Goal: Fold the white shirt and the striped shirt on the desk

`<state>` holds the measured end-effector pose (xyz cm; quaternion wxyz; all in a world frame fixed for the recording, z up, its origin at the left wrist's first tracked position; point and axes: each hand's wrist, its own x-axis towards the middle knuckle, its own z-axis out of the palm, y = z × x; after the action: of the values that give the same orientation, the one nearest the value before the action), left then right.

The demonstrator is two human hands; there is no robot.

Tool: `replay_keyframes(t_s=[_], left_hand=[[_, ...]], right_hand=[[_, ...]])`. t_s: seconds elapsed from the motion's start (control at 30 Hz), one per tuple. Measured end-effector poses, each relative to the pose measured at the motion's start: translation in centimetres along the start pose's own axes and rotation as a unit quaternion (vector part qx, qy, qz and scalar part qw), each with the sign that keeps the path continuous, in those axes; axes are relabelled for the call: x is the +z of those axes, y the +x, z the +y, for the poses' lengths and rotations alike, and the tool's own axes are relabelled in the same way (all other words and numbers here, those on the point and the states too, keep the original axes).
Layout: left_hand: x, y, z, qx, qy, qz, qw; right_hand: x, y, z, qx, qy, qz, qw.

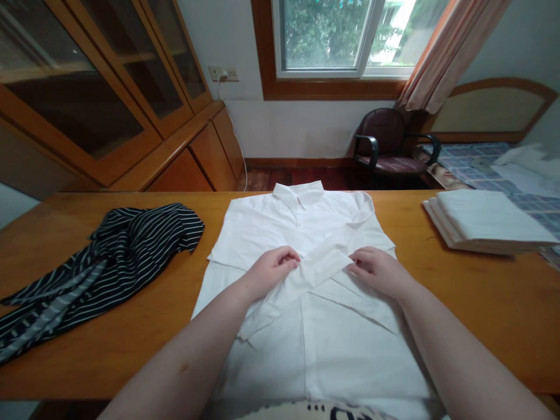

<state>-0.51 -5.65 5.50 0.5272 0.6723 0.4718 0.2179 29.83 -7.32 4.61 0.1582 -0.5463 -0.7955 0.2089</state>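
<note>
1. head view: my left hand [275,269] and right hand [380,270], fingers curled nearly closed, pinch a long white fabric sleeve [326,265], apparently to hold it taut.
2. its white collared fabric shirt [324,318] lies mid-frame, probably spread for flatness.
3. upper left, a brown wooden glass-doored cabinet [140,108]; i cannot make out its contents.

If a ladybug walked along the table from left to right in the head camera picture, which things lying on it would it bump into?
Black-and-white striped cloth → white shirt → stack of folded white cloth.
</note>
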Motion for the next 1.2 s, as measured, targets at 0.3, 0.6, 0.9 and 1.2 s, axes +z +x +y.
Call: replay_keyframes(t_s=[0.3, 0.6, 0.9, 1.2], left_hand=[[0.4, -0.2, 0.2, 0.028, 0.186, -0.057, 0.98], [0.9, -0.8, 0.7, -0.002, 0.195, -0.069, 0.978], [-1.7, -0.5, 0.9, -0.033, -0.102, -0.143, 0.984], [-1.7, -0.1, 0.5, -0.067, -0.307, -0.053, 0.948]], right_hand=[[1.4, 0.7, 2.5, 0.061, -0.052, 0.134, 0.988], [3.0, 0.9, 4.4, 0.097, -0.13, 0.092, 0.983], [3.2, 0.8, 4.8, 0.098, -0.133, 0.086, 0.982], [3.0, 0.8, 4.6, 0.104, -0.13, 0.083, 0.983]])
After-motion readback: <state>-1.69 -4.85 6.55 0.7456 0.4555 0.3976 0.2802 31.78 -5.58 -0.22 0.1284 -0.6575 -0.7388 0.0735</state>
